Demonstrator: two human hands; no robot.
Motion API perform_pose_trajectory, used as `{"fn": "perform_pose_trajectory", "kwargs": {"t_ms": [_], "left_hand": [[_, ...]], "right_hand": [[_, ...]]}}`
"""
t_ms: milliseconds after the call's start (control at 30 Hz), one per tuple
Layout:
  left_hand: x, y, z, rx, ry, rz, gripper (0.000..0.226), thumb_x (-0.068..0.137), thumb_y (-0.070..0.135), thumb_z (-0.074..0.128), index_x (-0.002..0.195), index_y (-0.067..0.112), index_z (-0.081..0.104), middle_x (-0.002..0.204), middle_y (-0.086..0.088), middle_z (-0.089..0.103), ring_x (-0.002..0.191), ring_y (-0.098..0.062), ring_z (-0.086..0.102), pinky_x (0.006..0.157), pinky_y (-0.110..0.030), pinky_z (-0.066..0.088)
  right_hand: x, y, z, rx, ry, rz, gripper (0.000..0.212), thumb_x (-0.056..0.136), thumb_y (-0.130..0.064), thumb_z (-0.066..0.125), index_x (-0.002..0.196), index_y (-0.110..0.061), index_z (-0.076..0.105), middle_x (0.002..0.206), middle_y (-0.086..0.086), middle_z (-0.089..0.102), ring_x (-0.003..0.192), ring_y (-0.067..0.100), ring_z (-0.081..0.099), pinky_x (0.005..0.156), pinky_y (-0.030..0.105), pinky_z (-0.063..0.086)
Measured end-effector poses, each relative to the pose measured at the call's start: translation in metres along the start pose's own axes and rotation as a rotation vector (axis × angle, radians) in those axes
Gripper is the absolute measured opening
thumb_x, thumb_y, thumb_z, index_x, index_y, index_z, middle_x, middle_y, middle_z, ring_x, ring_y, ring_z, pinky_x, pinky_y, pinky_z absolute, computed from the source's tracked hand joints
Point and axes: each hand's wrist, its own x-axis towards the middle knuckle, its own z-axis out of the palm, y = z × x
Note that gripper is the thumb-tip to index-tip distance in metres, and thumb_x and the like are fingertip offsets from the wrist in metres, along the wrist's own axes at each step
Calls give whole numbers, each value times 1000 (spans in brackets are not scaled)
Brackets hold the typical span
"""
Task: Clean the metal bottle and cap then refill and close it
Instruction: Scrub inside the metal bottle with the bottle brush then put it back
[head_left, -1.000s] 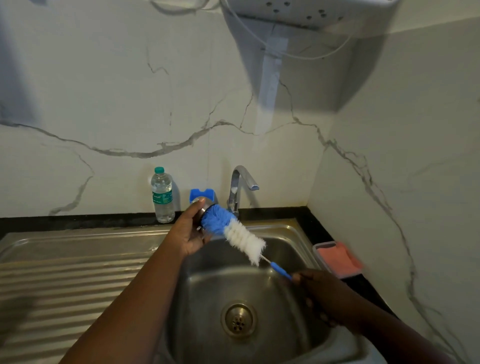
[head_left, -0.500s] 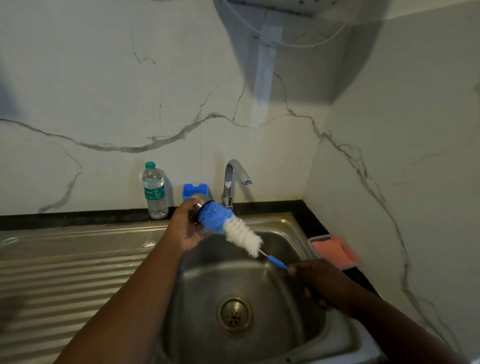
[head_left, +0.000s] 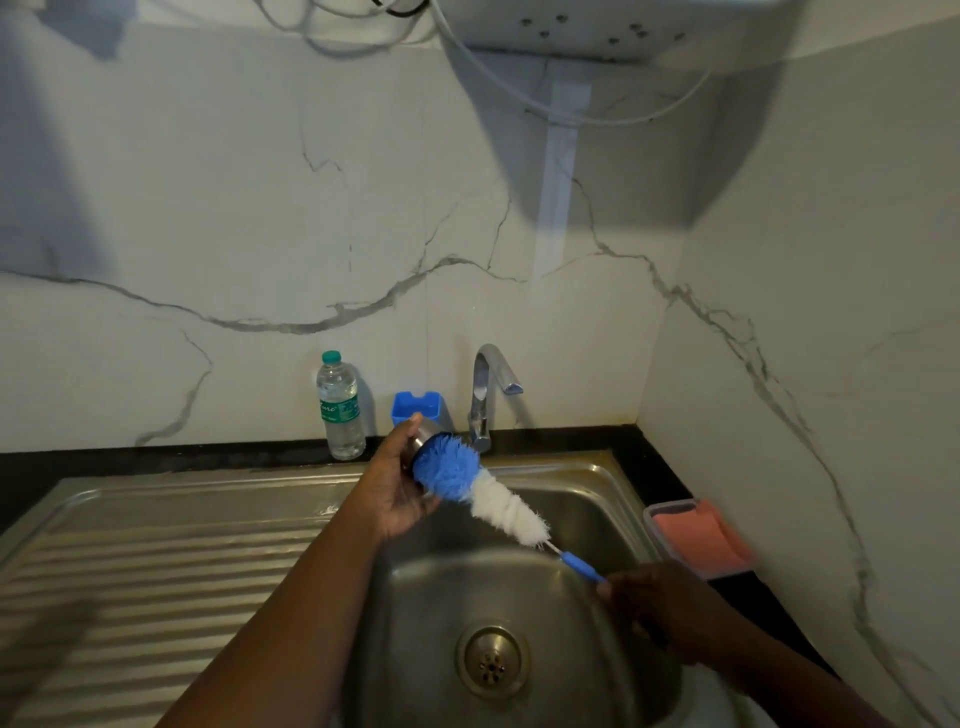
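over sink (head_left: 587, 467), left hand (head_left: 395, 480) holds cap (head_left: 425, 434); brush (head_left: 467, 480) presses in.

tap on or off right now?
Off. No water falls from the tap spout into the sink; the left hand holds the cap over the basin.

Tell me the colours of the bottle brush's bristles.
Blue at the tip, white behind, on the bottle brush; head view.

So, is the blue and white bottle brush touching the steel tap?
Apart. The head view shows the blue and white bottle brush below the steel tap, with dark counter visible between.
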Motion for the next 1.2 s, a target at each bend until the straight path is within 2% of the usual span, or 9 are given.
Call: {"fn": "perform_pose_trajectory", "kwargs": {"t_ms": [100, 167, 333, 533, 667, 833, 1000, 1100, 1200], "left_hand": [[1, -5, 0, 51, 71, 27, 64, 65, 42, 79, 117, 9, 61, 114, -15, 70, 109, -32, 66, 100, -47, 51], [-3, -9, -4, -35, 90, 78, 64, 64, 34, 79, 120, 8, 59, 121, -17, 67, 115, -34, 63, 105, -50, 46], [-22, -28, -7, -240, 96, 159, 44, 72, 21, 73, 112, 5, 62, 103, -18, 72, 92, -30, 72, 74, -45, 61], [-51, -43, -9, -249, 175, 280, 47, 77, 19, 73, 119, 4, 58, 109, -20, 69, 99, -31, 69, 87, -47, 57], [-76, -49, -33, 214, 467, 396, 47, 75, 18, 82, 115, 7, 60, 107, -17, 70, 88, -25, 71, 65, -33, 58], [-94, -87, -103, 812, 810, 329, 74, 33, 55, 90, 97, 51, 53, 100, 3, 65, 97, -26, 65, 90, -51, 53], [-158, -106, -81, 947, 965, 264, 66, 63, 20, 91, 111, 22, 46, 99, -1, 60, 97, -24, 57, 88, -33, 38], [-177, -112, -103, 924, 1076, 258, 67, 62, 16, 90, 112, 19, 45, 105, -8, 58, 104, -32, 59, 96, -43, 44], [-189, -110, -116, 993, 1125, 210, 69, 65, 20, 88, 121, 14, 48, 118, -11, 55, 112, -33, 56, 98, -43, 43]], "right_hand": [[5, 13, 10, -456, 213, -187, 22, 95, -50, 44, 91, -39, 62, 75, -11, 62, 69, -4, 57, 59, 15, 39], [12, 24, 10, -443, 223, -221, 21, 93, -54, 43, 93, -45, 62, 79, -11, 64, 74, -4, 58, 67, 20, 46], [22, 36, -8, 124, -130, -43, 27, 82, -50, 63, 86, -27, 76, 60, -3, 53, 50, 11, 43, 51, 23, 32], [14, 61, -52, 309, -537, 19, 40, 88, -41, 54, 107, -10, 70, 58, 2, 36, 37, 11, 23, 38, 21, 14], [14, 70, -66, 178, -552, 62, 39, 83, -44, 57, 104, -14, 73, 58, 3, 41, 38, 12, 30, 37, 21, 22], [23, 72, -48, -74, -301, -42, 27, 93, -28, 56, 92, -6, 71, 46, -2, 47, 34, 9, 36, 37, 19, 26], [37, 82, -5, -290, -220, -374, 44, 93, -27, 58, 49, -30, 59, 42, -8, 48, 45, -2, 42, 54, 23, 33], [37, 83, 12, -254, -232, -441, 48, 90, -27, 61, 47, -46, 58, 45, -16, 54, 49, -4, 45, 54, 19, 33], [35, 85, 25, -210, -238, -452, 39, 89, -27, 63, 54, -44, 60, 48, -7, 53, 50, 1, 44, 56, 25, 36]]}}
